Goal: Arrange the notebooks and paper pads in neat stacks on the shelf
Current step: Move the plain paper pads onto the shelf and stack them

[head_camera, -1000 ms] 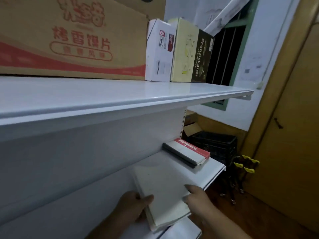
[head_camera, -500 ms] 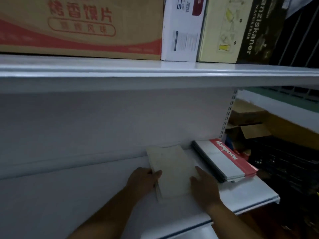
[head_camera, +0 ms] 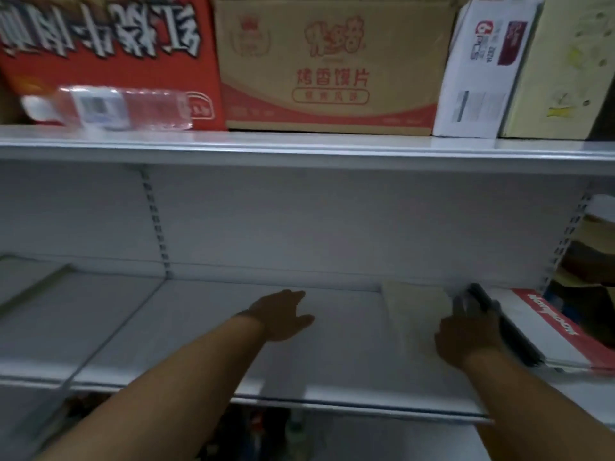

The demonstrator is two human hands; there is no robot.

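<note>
A beige paper pad (head_camera: 411, 306) lies flat on the white shelf (head_camera: 213, 347), far back, next to a stack of notebooks with a red-and-white cover (head_camera: 552, 331) at the right end. My right hand (head_camera: 467, 336) rests on the pad's near right corner, its fingers reaching toward the dark edges of the stack; the blur hides how they lie. My left hand (head_camera: 283, 316) is well left of the pad, fingers extended, low over the bare shelf and holding nothing.
The upper shelf (head_camera: 299, 146) carries a red carton (head_camera: 109, 38), a tan carton (head_camera: 329, 68), a white box (head_camera: 482, 68), a yellow box (head_camera: 565, 68) and a lying plastic bottle (head_camera: 109, 108). A flat greenish pad (head_camera: 30, 284) lies on the left shelf bay.
My left hand let go of the beige pad and moved left over the shelf. The right hand stayed on the pad, which now lies by the red-and-white stack. The view swung left.
</note>
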